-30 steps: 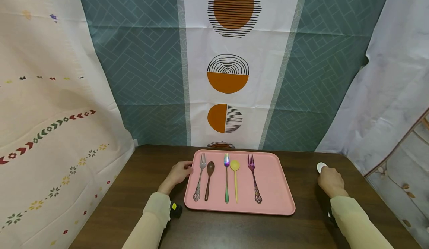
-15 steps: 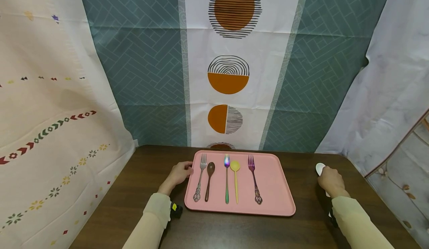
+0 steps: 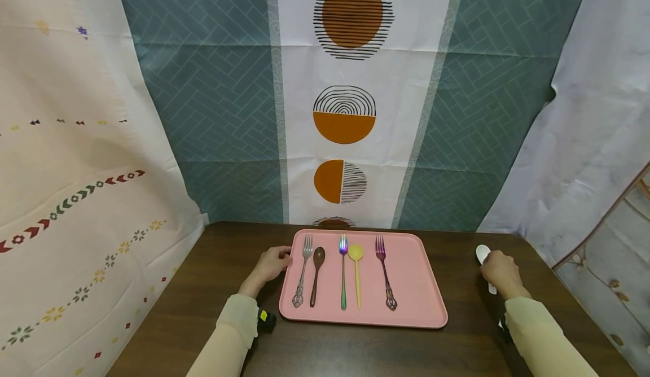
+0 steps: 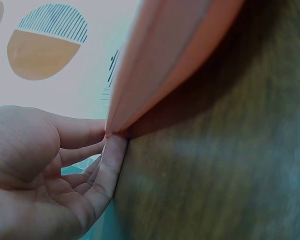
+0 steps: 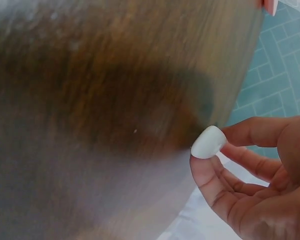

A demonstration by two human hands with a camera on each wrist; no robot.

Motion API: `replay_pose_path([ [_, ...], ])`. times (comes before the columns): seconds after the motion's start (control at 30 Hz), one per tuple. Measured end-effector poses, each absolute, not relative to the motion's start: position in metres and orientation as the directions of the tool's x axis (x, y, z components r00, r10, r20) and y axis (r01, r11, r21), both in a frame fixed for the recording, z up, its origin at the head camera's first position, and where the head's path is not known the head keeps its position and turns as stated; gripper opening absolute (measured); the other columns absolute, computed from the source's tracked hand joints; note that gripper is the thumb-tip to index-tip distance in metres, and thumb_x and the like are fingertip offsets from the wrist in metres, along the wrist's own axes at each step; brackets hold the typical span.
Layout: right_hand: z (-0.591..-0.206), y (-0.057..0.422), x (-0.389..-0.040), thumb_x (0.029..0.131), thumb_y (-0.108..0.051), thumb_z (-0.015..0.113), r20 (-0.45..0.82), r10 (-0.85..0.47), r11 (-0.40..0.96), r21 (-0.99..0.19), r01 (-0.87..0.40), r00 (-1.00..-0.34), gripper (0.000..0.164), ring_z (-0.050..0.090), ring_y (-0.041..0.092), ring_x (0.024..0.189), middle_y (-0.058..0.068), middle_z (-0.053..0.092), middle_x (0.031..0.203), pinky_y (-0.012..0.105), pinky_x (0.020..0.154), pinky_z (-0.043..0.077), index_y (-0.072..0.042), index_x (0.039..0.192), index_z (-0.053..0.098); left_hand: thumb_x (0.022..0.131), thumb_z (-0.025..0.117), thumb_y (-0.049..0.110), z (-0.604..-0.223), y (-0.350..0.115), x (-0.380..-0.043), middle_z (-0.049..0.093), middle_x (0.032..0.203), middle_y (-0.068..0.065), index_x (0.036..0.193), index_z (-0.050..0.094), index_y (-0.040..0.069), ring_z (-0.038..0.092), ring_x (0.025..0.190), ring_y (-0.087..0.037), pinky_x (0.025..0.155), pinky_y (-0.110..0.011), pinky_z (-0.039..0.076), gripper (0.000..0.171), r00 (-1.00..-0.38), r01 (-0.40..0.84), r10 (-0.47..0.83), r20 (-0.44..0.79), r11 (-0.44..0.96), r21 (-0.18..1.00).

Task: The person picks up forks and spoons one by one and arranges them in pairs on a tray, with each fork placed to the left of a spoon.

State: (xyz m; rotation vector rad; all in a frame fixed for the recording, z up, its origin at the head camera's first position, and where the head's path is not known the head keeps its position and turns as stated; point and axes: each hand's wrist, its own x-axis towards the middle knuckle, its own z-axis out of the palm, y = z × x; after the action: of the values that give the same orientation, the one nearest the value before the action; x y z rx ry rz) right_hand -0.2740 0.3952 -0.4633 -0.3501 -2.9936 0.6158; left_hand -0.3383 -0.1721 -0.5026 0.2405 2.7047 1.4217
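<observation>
At the left edge of the pink tray, my left hand pinches the rim between thumb and fingers, as the left wrist view shows. My right hand, right of the tray, pinches a white spoon by its handle. Its bowl points away from me, and fingers cover the middle of it. Close up, the handle's white end sits between thumb and forefinger. On the tray lie a silver fork, a dark brown spoon, a rainbow-coloured fork, a yellow spoon and a purple fork.
The dark wooden table extends around the tray on all sides. A patterned green and white curtain hangs behind it, with a cream cloth at left and a pale cloth at right.
More of the white spoon shows now: its bowl has shifted slightly left, and its handle end has come into view below my right hand. The left hand and tray stay put.
</observation>
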Motion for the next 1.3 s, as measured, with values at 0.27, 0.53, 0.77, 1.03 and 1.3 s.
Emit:
replay_pose_path([
  [0.27, -0.458, 0.383, -0.278, 0.084, -0.005, 0.056, 0.03, 0.22, 0.893, -0.41, 0.189, -0.975, 0.019, 0.064, 0.053, 0.087, 0.032, 0.067, 0.096, 0.059, 0.071, 0.053, 0.007, 0.092, 0.068, 0.101, 0.06, 0.003, -0.506, -0.173, -0.339, 0.067, 0.107, -0.013, 0.139, 0.06, -0.008, 0.065, 0.093, -0.023, 0.091, -0.044, 0.06, 0.04, -0.985, 0.102, 0.172, 0.007, 0.552, 0.827],
  [0.53, -0.456, 0.376, -0.282, 0.086, -0.005, 0.057, 0.028, 0.208, 0.884, -0.433, 0.176, -0.978, 0.02, 0.063, 0.048, 0.085, 0.029, 0.066, 0.094, 0.059, 0.071, 0.053, 0.007, 0.097, 0.067, 0.101, 0.059, 0.004, -0.505, -0.172, -0.339, 0.067, 0.107, -0.013, 0.14, 0.059, -0.008, 0.066, 0.094, -0.024, 0.09, -0.044, 0.06, 0.04, -0.985, 0.097, 0.171, 0.002, 0.55, 0.829],
  [0.77, -0.454, 0.365, -0.286, 0.084, -0.005, 0.057, 0.056, 0.19, 0.878, -0.457, 0.144, -0.98, 0.021, 0.064, 0.043, 0.083, 0.027, 0.067, 0.093, 0.055, 0.069, 0.053, 0.007, 0.099, 0.067, 0.101, 0.06, 0.004, -0.504, -0.172, -0.338, 0.067, 0.108, -0.013, 0.14, 0.059, -0.008, 0.066, 0.094, -0.024, 0.091, -0.044, 0.059, 0.041, -0.986, 0.095, 0.169, 0.001, 0.553, 0.828],
  [1.03, -0.449, 0.35, -0.285, 0.085, -0.003, 0.059, 0.073, 0.158, 0.876, -0.471, 0.106, -0.985, 0.02, 0.064, 0.042, 0.084, 0.027, 0.067, 0.094, 0.055, 0.069, 0.053, 0.007, 0.1, 0.067, 0.102, 0.059, 0.005, -0.503, -0.172, -0.337, 0.067, 0.11, -0.014, 0.141, 0.058, -0.008, 0.067, 0.095, -0.024, 0.091, -0.045, 0.059, 0.041, -0.985, 0.096, 0.17, 0.001, 0.548, 0.831],
  [1.3, -0.447, 0.338, -0.288, 0.087, -0.003, 0.06, 0.076, 0.149, 0.885, -0.456, 0.099, -0.986, 0.018, 0.064, 0.041, 0.081, 0.028, 0.067, 0.096, 0.054, 0.068, 0.053, 0.006, 0.1, 0.067, 0.102, 0.059, 0.004, -0.504, -0.172, -0.338, 0.067, 0.107, -0.013, 0.141, 0.058, -0.008, 0.066, 0.094, -0.023, 0.09, -0.044, 0.06, 0.041, -0.985, 0.096, 0.17, 0.001, 0.555, 0.826],
])
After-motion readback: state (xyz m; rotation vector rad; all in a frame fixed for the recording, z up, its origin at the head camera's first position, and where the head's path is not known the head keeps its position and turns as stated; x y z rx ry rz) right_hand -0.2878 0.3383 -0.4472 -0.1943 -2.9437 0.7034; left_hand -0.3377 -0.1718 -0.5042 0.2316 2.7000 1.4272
